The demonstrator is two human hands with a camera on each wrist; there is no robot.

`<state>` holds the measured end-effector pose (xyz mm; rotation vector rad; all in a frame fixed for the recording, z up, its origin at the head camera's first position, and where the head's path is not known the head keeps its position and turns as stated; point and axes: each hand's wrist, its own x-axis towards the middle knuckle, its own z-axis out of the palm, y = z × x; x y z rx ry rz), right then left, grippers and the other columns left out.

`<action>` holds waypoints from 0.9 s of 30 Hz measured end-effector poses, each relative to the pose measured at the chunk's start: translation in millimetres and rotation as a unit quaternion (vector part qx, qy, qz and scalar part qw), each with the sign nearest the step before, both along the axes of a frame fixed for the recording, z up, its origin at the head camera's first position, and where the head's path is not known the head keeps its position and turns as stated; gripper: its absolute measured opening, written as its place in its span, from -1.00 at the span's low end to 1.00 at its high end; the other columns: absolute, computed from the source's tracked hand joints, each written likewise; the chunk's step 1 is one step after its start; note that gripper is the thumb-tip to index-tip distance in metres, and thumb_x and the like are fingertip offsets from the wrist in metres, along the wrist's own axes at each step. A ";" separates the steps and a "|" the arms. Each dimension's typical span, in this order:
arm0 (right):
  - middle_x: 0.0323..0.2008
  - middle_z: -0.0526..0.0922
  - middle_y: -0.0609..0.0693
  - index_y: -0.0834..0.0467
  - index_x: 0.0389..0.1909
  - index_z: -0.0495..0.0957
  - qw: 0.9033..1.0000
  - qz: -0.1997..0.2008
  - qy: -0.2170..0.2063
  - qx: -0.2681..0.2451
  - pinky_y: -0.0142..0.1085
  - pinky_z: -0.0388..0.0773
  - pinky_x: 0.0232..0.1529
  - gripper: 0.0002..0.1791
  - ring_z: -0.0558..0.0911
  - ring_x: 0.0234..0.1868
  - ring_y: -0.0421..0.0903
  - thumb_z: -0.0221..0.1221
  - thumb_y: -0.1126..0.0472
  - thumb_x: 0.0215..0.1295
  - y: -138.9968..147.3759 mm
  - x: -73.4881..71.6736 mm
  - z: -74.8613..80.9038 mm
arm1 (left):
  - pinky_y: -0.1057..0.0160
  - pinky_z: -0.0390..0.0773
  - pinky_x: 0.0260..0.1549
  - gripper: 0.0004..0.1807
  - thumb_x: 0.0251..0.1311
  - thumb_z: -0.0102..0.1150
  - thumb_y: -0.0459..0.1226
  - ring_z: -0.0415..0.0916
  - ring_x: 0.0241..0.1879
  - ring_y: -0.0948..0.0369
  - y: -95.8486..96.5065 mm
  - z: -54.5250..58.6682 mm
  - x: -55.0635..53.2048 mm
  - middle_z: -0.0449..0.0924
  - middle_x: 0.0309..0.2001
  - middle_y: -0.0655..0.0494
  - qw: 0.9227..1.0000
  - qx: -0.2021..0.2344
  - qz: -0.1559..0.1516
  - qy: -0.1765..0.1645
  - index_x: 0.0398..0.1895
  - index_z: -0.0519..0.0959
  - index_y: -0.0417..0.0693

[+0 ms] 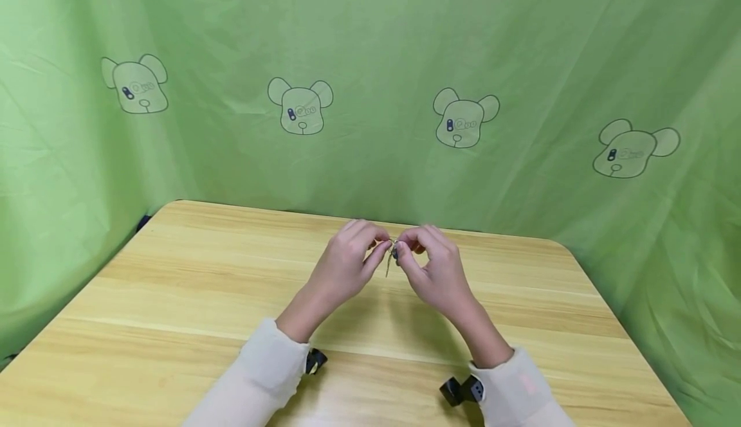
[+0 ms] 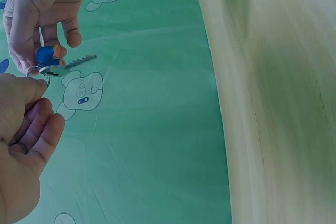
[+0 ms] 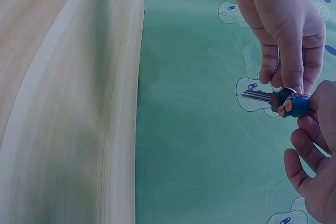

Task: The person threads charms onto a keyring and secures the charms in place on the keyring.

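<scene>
Both hands meet in the air above the far half of the table, around a small bunch of metal and blue parts. My left hand point(image 1: 347, 260) pinches a thin metal key ring point(image 2: 32, 70) between thumb and forefinger. A small blue charm with orange parts point(image 3: 299, 106) is held in the fingertips of my right hand point(image 1: 434, 269). From the ring hangs a toothed metal key point(image 3: 257, 95), pointing away from the fingers and down in the head view point(image 1: 388, 266). The fingertips partly cover the ring, so whether the key is threaded fully on it cannot be told.
Under the hands lies a light wood-grain table point(image 1: 173, 285) with rounded far corners. A green curtain point(image 1: 376, 35) printed with bear heads surrounds its far side and both flanks. Black wrist cameras point(image 1: 460, 390) stick out from the light sleeves point(image 1: 266, 363).
</scene>
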<state>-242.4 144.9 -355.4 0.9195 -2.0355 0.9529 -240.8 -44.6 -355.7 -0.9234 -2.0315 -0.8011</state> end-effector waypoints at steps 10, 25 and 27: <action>-0.39 0.61 -0.03 0.19 -0.34 0.60 1.000 0.013 0.003 0.009 -0.16 0.58 -0.35 -0.93 0.57 -0.33 -0.14 0.20 0.41 0.29 -2.2 1.0 -1.0 | 0.23 0.55 -0.26 -0.97 0.37 0.19 -0.42 0.52 -0.27 0.15 -2.0 -1.3 -1.0 0.63 -0.30 0.06 1.000 -0.015 -0.003 -0.022 -0.26 0.60 -0.18; -0.38 0.63 -0.05 0.19 -0.34 0.60 1.000 0.015 0.006 0.026 -0.19 0.59 -0.30 -0.93 0.57 -0.31 -0.13 0.24 0.42 0.26 -3.3 4.1 -0.7 | 0.33 0.56 -0.36 -0.95 0.33 0.17 -0.46 0.55 -0.35 0.19 -4.0 1.9 -0.8 0.62 -0.37 0.08 0.996 0.035 -0.012 -0.083 -0.28 0.60 -0.18; -0.37 0.63 -0.06 0.19 -0.33 0.60 0.999 0.017 0.008 0.028 -0.23 0.58 -0.29 -0.92 0.56 -0.30 -0.14 0.24 0.43 0.26 -3.2 3.5 -1.5 | 0.33 0.59 -0.36 -0.95 0.33 0.17 -0.46 0.56 -0.35 0.21 -4.3 2.3 -0.9 0.63 -0.37 0.07 0.994 0.045 -0.017 -0.094 -0.28 0.60 -0.20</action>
